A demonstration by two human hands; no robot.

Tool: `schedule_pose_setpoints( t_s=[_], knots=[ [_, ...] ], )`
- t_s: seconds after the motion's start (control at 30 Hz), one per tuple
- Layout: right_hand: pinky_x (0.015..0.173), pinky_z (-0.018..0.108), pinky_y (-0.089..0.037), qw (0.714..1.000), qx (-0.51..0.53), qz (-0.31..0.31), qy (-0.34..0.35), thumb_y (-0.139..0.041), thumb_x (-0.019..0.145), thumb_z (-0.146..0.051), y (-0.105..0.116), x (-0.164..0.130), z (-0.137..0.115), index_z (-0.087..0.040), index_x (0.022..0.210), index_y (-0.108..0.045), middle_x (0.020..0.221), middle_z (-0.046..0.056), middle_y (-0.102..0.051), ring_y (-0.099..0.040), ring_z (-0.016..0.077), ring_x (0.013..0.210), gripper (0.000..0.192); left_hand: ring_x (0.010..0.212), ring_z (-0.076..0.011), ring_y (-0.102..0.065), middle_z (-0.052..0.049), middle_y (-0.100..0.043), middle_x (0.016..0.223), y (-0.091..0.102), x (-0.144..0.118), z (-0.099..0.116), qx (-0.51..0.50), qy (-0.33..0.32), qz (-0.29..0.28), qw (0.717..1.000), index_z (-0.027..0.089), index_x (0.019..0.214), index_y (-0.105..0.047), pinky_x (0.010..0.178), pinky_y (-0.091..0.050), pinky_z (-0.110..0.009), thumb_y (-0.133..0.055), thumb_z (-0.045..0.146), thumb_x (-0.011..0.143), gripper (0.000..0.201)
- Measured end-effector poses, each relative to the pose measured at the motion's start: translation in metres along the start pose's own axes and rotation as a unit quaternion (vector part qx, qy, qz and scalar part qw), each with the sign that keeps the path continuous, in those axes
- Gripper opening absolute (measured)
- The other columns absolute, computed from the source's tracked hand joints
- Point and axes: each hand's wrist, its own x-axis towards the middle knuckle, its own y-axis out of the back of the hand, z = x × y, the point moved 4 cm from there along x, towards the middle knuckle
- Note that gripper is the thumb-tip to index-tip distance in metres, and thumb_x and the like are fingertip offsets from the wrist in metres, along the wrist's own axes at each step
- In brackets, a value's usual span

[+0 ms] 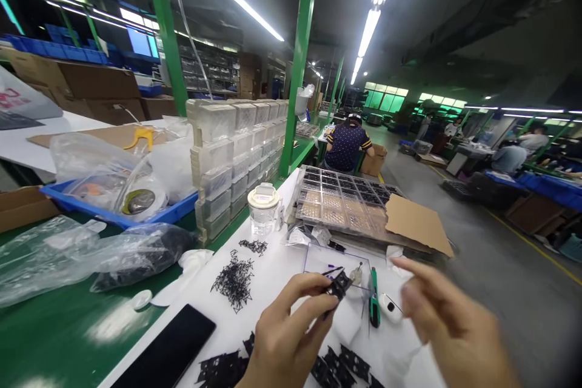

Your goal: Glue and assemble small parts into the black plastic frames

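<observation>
Hands low in view, near edge of the white surface (273, 267). Left hand (286, 333) closed in a pinch: thumb and forefinger tips grip a small black plastic part (339, 285), lifted just clear of the surface. Part sits at the hand's upper right, its long axis tilted up toward the far right, free end pointing at the clear plastic sheet (331, 260) just beyond it.

Right hand (445, 321) blurred, fingers spread and loosely open, holding nothing that I can see. It lies to the right of the part, apart from it, fingertips angled left toward it. Left hand is plainly the nearer one, already in contact; right has a gap to close leftward.

Between the two hands, lying on the surface: green-handled tool (374, 300), long axis running near-to-far, and a small white oval object (390, 307) just beside it.

Loose pile of small black pieces (234, 282) left of the left hand. More black parts (341, 367) along the near edge. Dark phone (168, 354) at near left corner. Clear jar with white lid (264, 209) further back, stacked trays (341, 200) toward the far right edge with cardboard (418, 224) on them. Stack of clear boxes (236, 151) on the left. A seated person (346, 145) works well beyond.
</observation>
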Motion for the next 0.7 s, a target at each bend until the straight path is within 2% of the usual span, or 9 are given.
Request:
schedule_pose_setpoints(
  t_s=[0.07,0.2,0.27,0.37,0.47,0.53,0.6,0.63,0.7],
  knots=[
    [0.047,0.019,-0.050,0.996,0.033,-0.082,0.002,-0.053,0.102,-0.053,-0.031,-0.010,-0.025,-0.026,0.139,-0.066,0.068,-0.002,-0.066,-0.066,0.0149,0.055,0.047,0.098,-0.0171,-0.073,-0.013,-0.068,0.111,0.001,-0.006,0.009,-0.014,-0.011,-0.034,0.999,0.018,0.107,-0.069,0.088,-0.059,-0.019,-0.062,-0.005,0.089,0.030],
    [0.046,0.022,-0.049,0.987,0.077,-0.137,0.000,-0.050,0.102,-0.056,-0.063,-0.021,-0.046,-0.025,0.121,-0.076,0.071,0.002,-0.071,-0.064,0.0166,0.053,0.045,0.107,-0.0206,-0.072,-0.014,-0.067,0.119,0.005,-0.029,0.021,-0.044,0.022,-0.108,0.993,0.021,0.121,-0.066,0.094,-0.059,-0.024,-0.060,-0.002,0.093,0.036],
    [0.043,0.024,-0.046,0.981,0.088,-0.171,-0.007,-0.053,0.099,-0.058,-0.070,-0.025,-0.043,-0.024,0.116,-0.077,0.069,0.002,-0.071,-0.061,0.0166,0.050,0.045,0.107,-0.0208,-0.073,-0.014,-0.069,0.120,0.009,-0.042,0.022,-0.052,0.038,-0.105,0.992,0.022,0.122,-0.066,0.095,-0.059,-0.025,-0.062,0.000,0.093,0.036],
    [0.050,0.024,-0.048,0.962,0.128,-0.237,-0.040,-0.058,0.095,-0.062,-0.084,-0.031,-0.036,-0.024,0.113,-0.077,0.073,0.003,-0.071,-0.062,0.0176,0.058,0.046,0.101,-0.0193,-0.074,-0.013,-0.072,0.114,0.019,-0.058,0.019,-0.050,0.043,-0.049,0.997,0.020,0.119,-0.067,0.092,-0.060,-0.024,-0.067,-0.002,0.089,0.038],
    [0.062,0.023,-0.048,0.915,0.229,-0.315,-0.103,-0.062,0.094,-0.062,-0.103,-0.038,-0.036,-0.023,0.106,-0.076,0.081,0.003,-0.068,-0.061,0.0167,0.073,0.044,0.091,-0.0173,-0.075,-0.009,-0.075,0.105,0.028,-0.067,0.016,-0.050,0.046,0.006,0.998,0.021,0.111,-0.069,0.084,-0.061,-0.022,-0.073,-0.002,0.084,0.036],
    [0.055,0.021,-0.038,0.861,0.310,-0.376,-0.146,-0.063,0.096,-0.062,-0.116,-0.044,-0.040,-0.019,0.097,-0.074,0.069,-0.001,-0.055,-0.048,0.0115,0.062,0.045,0.086,-0.0166,-0.075,-0.008,-0.075,0.101,0.031,-0.069,0.015,-0.047,0.057,0.028,0.997,0.022,0.106,-0.070,0.079,-0.061,-0.022,-0.075,-0.003,0.082,0.035],
    [0.048,0.022,-0.022,0.812,0.371,-0.412,-0.182,-0.062,0.097,-0.062,-0.124,-0.049,-0.043,-0.016,0.085,-0.068,0.058,-0.006,-0.034,-0.027,0.0078,0.052,0.048,0.083,-0.0158,-0.074,-0.006,-0.074,0.096,0.034,-0.070,0.016,-0.046,0.067,0.052,0.995,0.022,0.104,-0.070,0.076,-0.061,-0.022,-0.076,-0.004,0.081,0.035],
    [0.047,0.023,-0.017,0.796,0.392,-0.418,-0.195,-0.061,0.097,-0.062,-0.127,-0.051,-0.044,-0.016,0.081,-0.065,0.057,-0.008,-0.027,-0.020,0.0073,0.051,0.049,0.082,-0.0154,-0.074,-0.006,-0.074,0.095,0.034,-0.071,0.016,-0.047,0.071,0.062,0.994,0.022,0.104,-0.071,0.075,-0.060,-0.021,-0.076,-0.004,0.080,0.035],
    [0.047,0.024,-0.014,0.783,0.414,-0.414,-0.211,-0.062,0.097,-0.062,-0.129,-0.053,-0.045,-0.016,0.077,-0.060,0.055,-0.009,-0.023,-0.017,0.0072,0.050,0.050,0.081,-0.0146,-0.073,-0.005,-0.074,0.094,0.035,-0.071,0.017,-0.050,0.075,0.072,0.993,0.022,0.103,-0.072,0.073,-0.059,-0.021,-0.077,-0.004,0.081,0.035]
  ],
)
